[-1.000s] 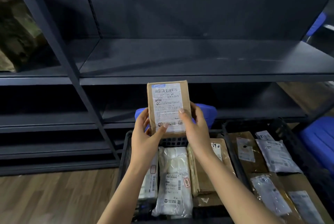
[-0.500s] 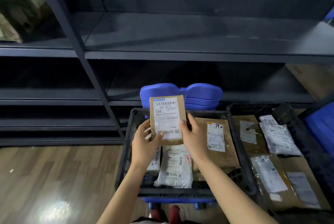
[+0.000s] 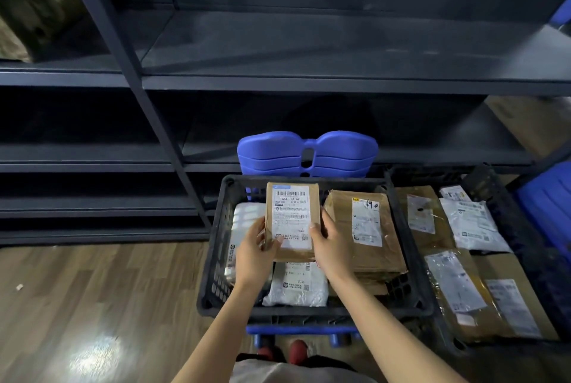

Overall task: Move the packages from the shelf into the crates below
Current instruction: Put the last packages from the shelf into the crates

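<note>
Brown package (image 3: 292, 218) lower than a moment ago, now over the left crate (image 3: 309, 311). My left hand (image 3: 253, 254) and right hand (image 3: 330, 249) still pinch its near sides, fingers curled.

We read "661" and "69" under the barcode on the white label (image 3: 291, 216) of the small cardboard box (image 3: 314, 197). "69" is handwritten on the brown paper parcel (image 3: 340, 228) by the right wall of the black crate (image 3: 412, 262). Other print is too small for us to read.
</note>
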The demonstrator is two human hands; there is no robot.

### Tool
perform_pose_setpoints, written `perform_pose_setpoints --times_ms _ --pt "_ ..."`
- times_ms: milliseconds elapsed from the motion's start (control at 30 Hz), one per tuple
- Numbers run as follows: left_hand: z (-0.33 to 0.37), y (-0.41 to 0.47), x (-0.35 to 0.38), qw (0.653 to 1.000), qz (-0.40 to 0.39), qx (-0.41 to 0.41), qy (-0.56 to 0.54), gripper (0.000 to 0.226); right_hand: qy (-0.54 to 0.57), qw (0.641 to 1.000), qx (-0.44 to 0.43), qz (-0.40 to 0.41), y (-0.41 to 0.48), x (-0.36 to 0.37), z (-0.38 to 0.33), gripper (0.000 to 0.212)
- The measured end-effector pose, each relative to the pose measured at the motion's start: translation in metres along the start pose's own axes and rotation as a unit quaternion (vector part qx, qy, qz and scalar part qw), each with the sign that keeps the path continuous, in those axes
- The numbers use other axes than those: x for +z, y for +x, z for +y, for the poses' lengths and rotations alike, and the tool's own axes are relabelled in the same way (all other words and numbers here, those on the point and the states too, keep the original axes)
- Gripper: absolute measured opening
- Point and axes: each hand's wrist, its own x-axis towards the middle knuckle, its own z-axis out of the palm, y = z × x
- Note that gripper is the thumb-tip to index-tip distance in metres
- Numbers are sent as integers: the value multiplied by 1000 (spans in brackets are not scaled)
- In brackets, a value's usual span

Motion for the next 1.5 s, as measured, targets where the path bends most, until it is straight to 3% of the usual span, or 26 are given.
perform_pose_setpoints --times_ms 300,500,733,867,1100,1367,1500 --pt "-19 26 31 998 -25 -49 22 55 -17 999 38 33 26 11 22 46" --pt "-40 49 50 995 -43 -91 26 61 -69 996 63 2 56 18 46 49" --pt "-81 84 72 991 -69 -97 69 52 -91 991 93 9 86 32 74 50" --pt "-90 96 86 991 -64 -97 73 59 -112 989 100 16 100 40 85 58" --pt "-102 106 102 990 -65 -107 62 54 -132 988 57 50 108 50 100 62" --pt "-113 112 112 993 -55 -91 53 52 -162 986 22 35 119 57 112 63" --pt "-113 112 108 990 -112 -54 71 43 -239 969 -57 11 115 55 115 66"
